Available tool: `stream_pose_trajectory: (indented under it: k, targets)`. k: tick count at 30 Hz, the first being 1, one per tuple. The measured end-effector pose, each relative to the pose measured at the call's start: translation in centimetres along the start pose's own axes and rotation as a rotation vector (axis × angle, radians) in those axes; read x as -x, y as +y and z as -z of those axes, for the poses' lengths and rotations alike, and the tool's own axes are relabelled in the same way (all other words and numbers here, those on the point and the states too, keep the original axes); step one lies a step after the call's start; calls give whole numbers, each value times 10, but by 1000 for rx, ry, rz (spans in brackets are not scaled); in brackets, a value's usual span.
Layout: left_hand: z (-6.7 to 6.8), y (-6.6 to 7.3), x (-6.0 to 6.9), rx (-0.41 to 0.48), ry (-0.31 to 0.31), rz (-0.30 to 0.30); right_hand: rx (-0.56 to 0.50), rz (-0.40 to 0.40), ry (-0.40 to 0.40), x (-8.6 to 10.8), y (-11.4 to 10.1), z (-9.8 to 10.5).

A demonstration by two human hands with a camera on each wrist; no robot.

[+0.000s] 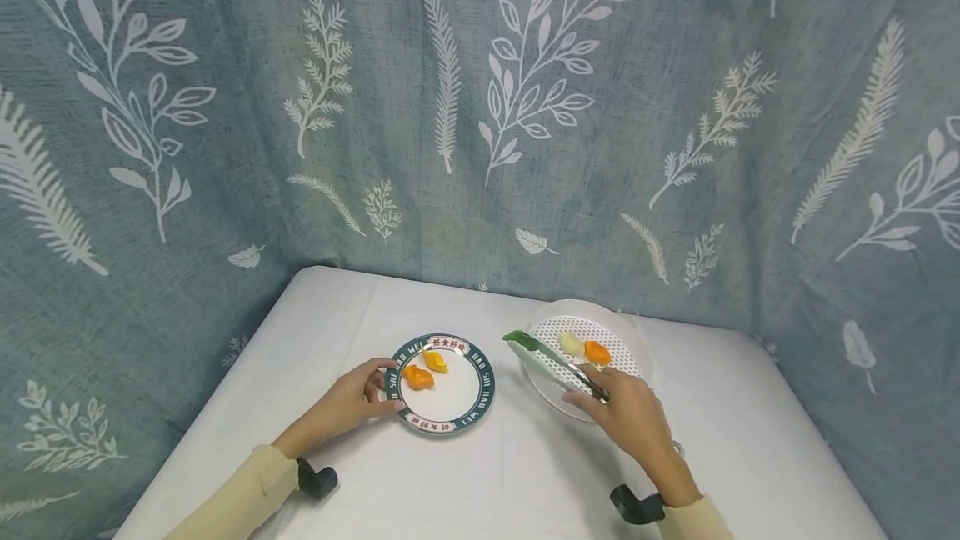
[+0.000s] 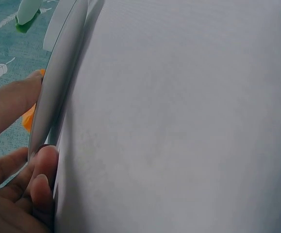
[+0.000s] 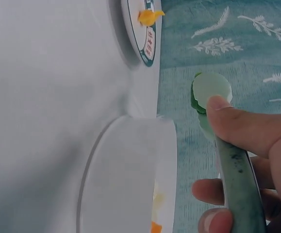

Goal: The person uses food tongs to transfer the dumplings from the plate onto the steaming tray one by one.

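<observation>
My left hand [image 1: 360,397] grips the left rim of a white plate [image 1: 461,386] with a dark green lettered border. In the left wrist view, my thumb [image 2: 19,99] lies over the rim and curled fingers are beneath it. An orange piece [image 1: 418,377] and a yellow piece [image 1: 434,361] lie on the plate. My right hand [image 1: 628,415] holds pale green tongs [image 1: 542,363] by the handle. A dark green, leaf-like piece [image 1: 522,340] is between the tong tips, above the gap between plate and basket; the right wrist view shows its green edge [image 3: 195,101].
To the right, beneath my right hand, stands a white perforated basket [image 1: 639,350]. It holds a pale yellow piece [image 1: 571,344] and an orange piece [image 1: 597,352]. A white cloth [image 1: 465,490] covers the table. Patterned blue-green curtains [image 1: 420,215] hang behind and at the sides.
</observation>
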State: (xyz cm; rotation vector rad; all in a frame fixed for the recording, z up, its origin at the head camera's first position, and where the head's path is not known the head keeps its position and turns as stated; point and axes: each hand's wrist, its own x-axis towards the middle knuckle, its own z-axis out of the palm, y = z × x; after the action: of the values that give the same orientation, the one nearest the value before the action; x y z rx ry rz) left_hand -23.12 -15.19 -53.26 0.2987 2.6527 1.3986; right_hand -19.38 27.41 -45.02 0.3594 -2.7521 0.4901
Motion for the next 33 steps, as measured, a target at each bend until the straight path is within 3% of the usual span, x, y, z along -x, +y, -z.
stream_pose_trajectory:
  k: [9,18,33]
  targets:
    - [-1,0,0,-2,5,13,1,-57,3,4,20,8]
    - [-1,1,0,-3,10,7,13,-193,-41,12,39,12]
    - [-3,-2,-1,-5,19,15,82,-206,-61,14,59,15]
